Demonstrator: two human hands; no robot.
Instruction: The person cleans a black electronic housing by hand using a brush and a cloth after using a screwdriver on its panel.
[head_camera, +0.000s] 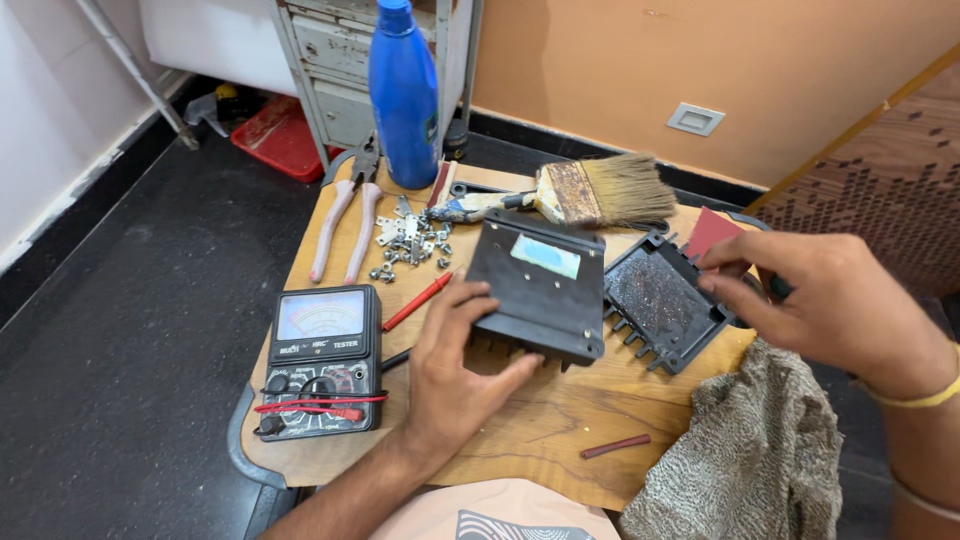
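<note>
Black finned module lies mid-worktop, left hand fingers gripping its near edge; its cover sits just right, already off, right hand fingers pinching its far corner. Screws lie loose behind.

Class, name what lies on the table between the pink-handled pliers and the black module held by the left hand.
In the head view, a heap of small metal screws lies between pliers and black module.

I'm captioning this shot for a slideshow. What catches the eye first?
The tall blue bottle at the table's far edge stands out. At centre, the left hand grips a flat black box; the right hand touches a black ribbed tray beside it. A meter sits front-left.
</note>
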